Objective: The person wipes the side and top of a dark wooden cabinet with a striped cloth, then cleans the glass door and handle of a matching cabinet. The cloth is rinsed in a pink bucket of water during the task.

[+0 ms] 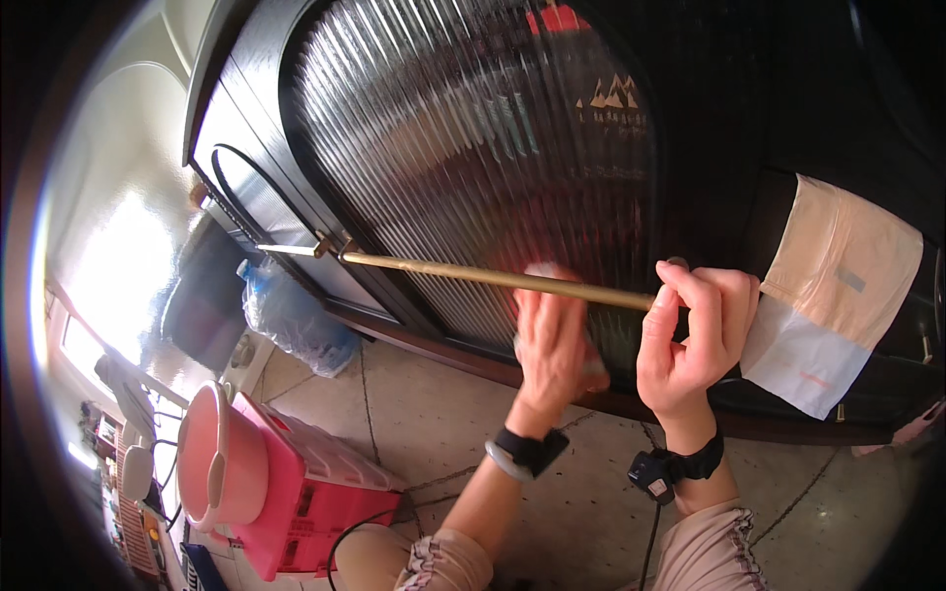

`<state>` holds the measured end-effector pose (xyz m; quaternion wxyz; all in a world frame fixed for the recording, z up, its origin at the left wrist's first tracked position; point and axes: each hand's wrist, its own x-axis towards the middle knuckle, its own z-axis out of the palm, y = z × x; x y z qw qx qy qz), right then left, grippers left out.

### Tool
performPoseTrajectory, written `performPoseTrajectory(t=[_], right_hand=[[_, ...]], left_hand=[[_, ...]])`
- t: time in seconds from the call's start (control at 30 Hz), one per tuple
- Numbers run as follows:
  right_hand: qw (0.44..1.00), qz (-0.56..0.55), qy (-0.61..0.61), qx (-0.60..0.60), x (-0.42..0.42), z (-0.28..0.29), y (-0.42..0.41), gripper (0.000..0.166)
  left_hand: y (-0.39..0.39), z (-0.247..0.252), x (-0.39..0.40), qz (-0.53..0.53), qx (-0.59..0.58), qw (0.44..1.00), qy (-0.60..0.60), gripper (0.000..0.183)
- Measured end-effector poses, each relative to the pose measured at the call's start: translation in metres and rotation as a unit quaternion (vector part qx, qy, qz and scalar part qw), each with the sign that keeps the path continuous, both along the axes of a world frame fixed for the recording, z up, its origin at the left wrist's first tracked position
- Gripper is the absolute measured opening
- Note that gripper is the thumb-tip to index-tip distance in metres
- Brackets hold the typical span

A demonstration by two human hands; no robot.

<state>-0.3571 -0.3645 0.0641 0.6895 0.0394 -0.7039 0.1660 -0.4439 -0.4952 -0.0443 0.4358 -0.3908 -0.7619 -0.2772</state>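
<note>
My left hand (548, 347) presses a crumpled cloth (593, 373) against the reeded glass (436, 199) of a dark cabinet door. Most of the cloth is hidden under the palm, and this area is slightly blurred. A long brass-coloured bar (473, 275), apparently the door's pull handle, runs across the glass and passes in front of my left fingers. At the bar's right end, my right hand (698, 336) is closed around it, thumb and fingers hiding its tip. Beside the right wrist, a beige and white sheet or pouch (842, 273) lies on the dark cabinet surface.
A second arched glass door (259, 199) stands left, with its own brass handle (292, 251). On the tiled floor (399, 414) are a knotted clear plastic bag (295, 318) and a pink storage box (318, 487) with a pink basin (244, 465). A black cable (650, 539) hangs from my right wrist device.
</note>
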Motion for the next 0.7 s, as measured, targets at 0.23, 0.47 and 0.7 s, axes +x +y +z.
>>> performPoseTrajectory(t=[0.23,0.47,0.7], right_hand=[[0.999,0.017,-0.049,-0.017,0.006,-0.001,-0.003,0.018],[0.998,-0.005,-0.056,-0.012,0.005,0.006,-0.007,0.014],[0.998,-0.035,-0.05,-0.015,0.002,0.006,-0.01,0.014]], left_hand=[[0.0,-0.014,-0.009,0.023,0.077,0.997,0.02,0.049],[-0.016,-0.087,0.012,-0.003,0.06,0.992,-0.109,0.058],[-0.002,0.038,-0.002,0.02,0.031,0.999,0.028,0.058]])
